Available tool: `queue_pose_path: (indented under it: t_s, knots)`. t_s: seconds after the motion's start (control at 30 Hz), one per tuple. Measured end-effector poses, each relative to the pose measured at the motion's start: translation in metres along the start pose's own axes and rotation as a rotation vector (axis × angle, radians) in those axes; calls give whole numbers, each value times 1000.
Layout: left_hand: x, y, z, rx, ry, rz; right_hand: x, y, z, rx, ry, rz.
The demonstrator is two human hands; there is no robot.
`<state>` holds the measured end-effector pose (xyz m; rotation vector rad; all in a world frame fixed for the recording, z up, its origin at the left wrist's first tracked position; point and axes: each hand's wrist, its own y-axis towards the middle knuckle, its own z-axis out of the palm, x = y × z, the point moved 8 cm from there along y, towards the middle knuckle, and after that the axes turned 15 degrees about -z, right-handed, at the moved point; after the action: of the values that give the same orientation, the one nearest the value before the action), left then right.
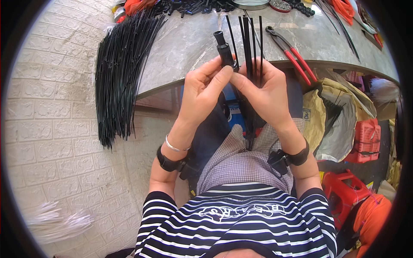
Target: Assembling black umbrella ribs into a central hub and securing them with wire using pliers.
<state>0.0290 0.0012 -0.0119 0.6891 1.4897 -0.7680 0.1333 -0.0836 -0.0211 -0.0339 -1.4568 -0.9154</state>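
Observation:
My left hand [198, 88] grips a black tubular fitting [224, 50] with a flared end, which tilts up and to the left. Several thin black rods [246, 36] stand in my right hand [269, 90], fanning out above its fingers and running down toward my lap. Both thumbs meet at the fitting's lower end, so what lies between the fingertips is hidden. To the right of my right hand, pincers with red handles [296, 63] lie over the table's edge.
A thick bundle of black rods [122, 77] hangs off the left end of the grey table [189, 43]. Small black pieces [193, 6] are heaped at the back. On the right are a paper sack [316, 120], a red basket [368, 139] and a red stool [344, 187].

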Motion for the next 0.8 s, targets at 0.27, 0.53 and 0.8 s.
queue_pose_path:
  t_s: [0.27,0.53,0.8]
  knots:
    - [10,6,-2,-57,-58,53,45,-19,20,187,-406,-391]
    - [16,0,-3,3,-168,59,2,-15,2,-26,177,210]
    - [18,0,-2,125,-347,-43,-8,-8,5,31,96,209]
